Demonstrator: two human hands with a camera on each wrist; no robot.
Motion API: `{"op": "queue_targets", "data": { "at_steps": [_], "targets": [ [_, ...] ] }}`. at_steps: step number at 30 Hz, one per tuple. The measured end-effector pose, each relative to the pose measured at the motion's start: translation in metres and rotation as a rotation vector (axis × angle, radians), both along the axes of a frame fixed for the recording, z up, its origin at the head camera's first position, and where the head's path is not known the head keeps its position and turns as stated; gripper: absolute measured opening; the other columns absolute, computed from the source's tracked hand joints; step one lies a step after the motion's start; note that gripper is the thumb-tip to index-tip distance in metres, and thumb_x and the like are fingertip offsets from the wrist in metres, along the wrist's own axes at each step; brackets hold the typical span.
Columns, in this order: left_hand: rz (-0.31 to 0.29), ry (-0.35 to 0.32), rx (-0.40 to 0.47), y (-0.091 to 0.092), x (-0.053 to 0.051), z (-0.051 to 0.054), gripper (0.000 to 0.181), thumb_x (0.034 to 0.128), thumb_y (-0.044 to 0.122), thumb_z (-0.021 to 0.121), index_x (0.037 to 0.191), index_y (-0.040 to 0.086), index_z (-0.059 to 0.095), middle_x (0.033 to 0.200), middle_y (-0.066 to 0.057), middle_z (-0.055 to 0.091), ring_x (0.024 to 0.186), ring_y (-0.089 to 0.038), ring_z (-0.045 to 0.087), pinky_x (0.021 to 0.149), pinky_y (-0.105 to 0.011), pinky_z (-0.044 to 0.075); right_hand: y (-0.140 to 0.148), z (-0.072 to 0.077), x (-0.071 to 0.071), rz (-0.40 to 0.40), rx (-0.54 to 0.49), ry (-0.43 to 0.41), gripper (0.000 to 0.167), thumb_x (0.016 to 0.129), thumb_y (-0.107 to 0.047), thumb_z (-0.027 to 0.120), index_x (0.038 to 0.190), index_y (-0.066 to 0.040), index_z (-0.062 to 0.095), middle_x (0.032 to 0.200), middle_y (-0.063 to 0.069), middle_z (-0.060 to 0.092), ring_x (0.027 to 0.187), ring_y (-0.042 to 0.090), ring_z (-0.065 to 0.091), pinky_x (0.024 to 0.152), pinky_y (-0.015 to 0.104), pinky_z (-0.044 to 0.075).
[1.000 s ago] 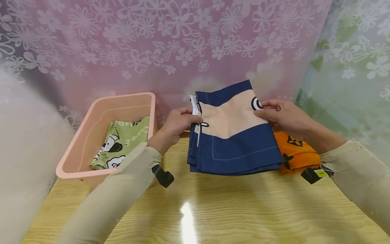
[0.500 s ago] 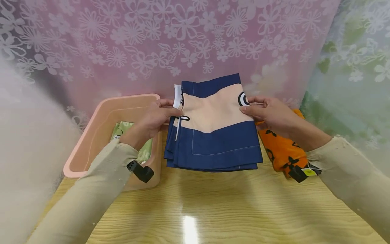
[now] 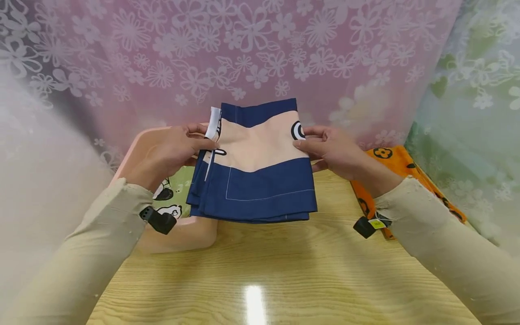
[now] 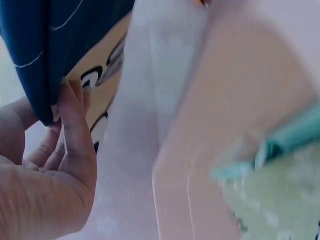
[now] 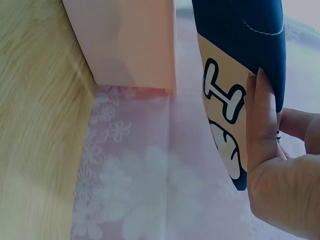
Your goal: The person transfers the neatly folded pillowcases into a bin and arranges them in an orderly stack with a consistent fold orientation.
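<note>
A folded navy and peach cloth (image 3: 260, 149) is held up between both hands, its left part in front of the pink bin. The left hand (image 3: 174, 146) pinches its left edge, thumb in front; the left wrist view shows this hand (image 4: 55, 165) with fingers behind the navy fold (image 4: 35, 55). At the opposite edge the right hand (image 3: 335, 149) grips the cloth beside a black-and-white ring print. In the right wrist view, that hand's (image 5: 280, 165) fingers lie along the cloth's peach side (image 5: 225, 95).
The pink bin (image 3: 183, 237) stands at the left with a green printed cloth (image 3: 183, 183) inside. An orange cloth with dark prints (image 3: 390, 162) lies on the wooden table (image 3: 264, 262) at the right, partly behind the right forearm. A floral curtain (image 3: 260, 54) hangs behind.
Both hands have carried the navy and peach cloth leftward, from mid-table to partly over the bin's right side. More of the orange cloth shows at the right.
</note>
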State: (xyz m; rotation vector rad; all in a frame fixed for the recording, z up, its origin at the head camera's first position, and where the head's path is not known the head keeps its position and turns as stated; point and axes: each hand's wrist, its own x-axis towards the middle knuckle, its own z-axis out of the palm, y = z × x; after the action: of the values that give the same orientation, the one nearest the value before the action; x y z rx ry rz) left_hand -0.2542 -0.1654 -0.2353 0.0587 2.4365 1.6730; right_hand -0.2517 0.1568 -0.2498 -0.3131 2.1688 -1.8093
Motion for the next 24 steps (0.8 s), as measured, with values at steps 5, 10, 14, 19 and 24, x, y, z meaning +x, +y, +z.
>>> {"op": "queue_targets", "data": {
  "at_steps": [5, 10, 14, 19, 24],
  "targets": [
    [0.003, -0.008, -0.143, -0.024, 0.001, 0.005, 0.045, 0.0887, 0.027, 0.07, 0.127, 0.012, 0.053, 0.124, -0.008, 0.055, 0.094, -0.021, 0.054, 0.076, -0.032, 0.048, -0.02, -0.005, -0.006, 0.01, -0.046, -0.018, 0.046, 0.095, -0.018, 0.062, 0.136, -0.004, 0.046, 0.109, 0.013, 0.064, 0.081, 0.022, 0.068, 0.065, 0.032, 0.056],
    [0.017, 0.014, -0.162, -0.046, -0.001, 0.0, 0.044, 0.0873, 0.026, 0.072, 0.125, 0.01, 0.054, 0.125, -0.009, 0.057, 0.085, -0.018, 0.053, 0.066, -0.029, 0.051, -0.043, -0.013, -0.014, 0.019, -0.065, -0.036, 0.04, 0.094, -0.018, 0.062, 0.13, -0.004, 0.05, 0.111, 0.016, 0.063, 0.082, 0.025, 0.068, 0.065, 0.033, 0.056],
    [0.012, 0.007, -0.144, -0.062, -0.005, -0.006, 0.044, 0.0888, 0.024, 0.07, 0.125, 0.007, 0.052, 0.129, -0.011, 0.053, 0.084, -0.018, 0.05, 0.064, -0.028, 0.05, -0.059, -0.019, -0.019, 0.028, -0.087, -0.055, 0.04, 0.095, -0.017, 0.062, 0.13, -0.005, 0.05, 0.113, 0.018, 0.063, 0.085, 0.027, 0.068, 0.067, 0.035, 0.056],
    [-0.004, -0.002, -0.118, -0.081, -0.009, -0.01, 0.042, 0.0905, 0.021, 0.068, 0.125, 0.005, 0.051, 0.135, -0.011, 0.046, 0.085, -0.018, 0.052, 0.066, -0.028, 0.052, -0.076, -0.023, -0.024, 0.055, -0.118, -0.065, 0.037, 0.096, -0.016, 0.059, 0.13, -0.005, 0.051, 0.114, 0.017, 0.062, 0.089, 0.028, 0.068, 0.07, 0.037, 0.056],
    [0.007, -0.02, -0.146, -0.1, -0.009, -0.014, 0.032, 0.0902, 0.022, 0.068, 0.115, 0.007, 0.055, 0.123, -0.012, 0.046, 0.081, -0.018, 0.054, 0.067, -0.03, 0.053, -0.096, -0.028, -0.028, 0.073, -0.142, -0.079, 0.036, 0.096, -0.016, 0.06, 0.129, -0.005, 0.051, 0.114, 0.016, 0.062, 0.089, 0.028, 0.067, 0.073, 0.038, 0.056]
  ]
}}
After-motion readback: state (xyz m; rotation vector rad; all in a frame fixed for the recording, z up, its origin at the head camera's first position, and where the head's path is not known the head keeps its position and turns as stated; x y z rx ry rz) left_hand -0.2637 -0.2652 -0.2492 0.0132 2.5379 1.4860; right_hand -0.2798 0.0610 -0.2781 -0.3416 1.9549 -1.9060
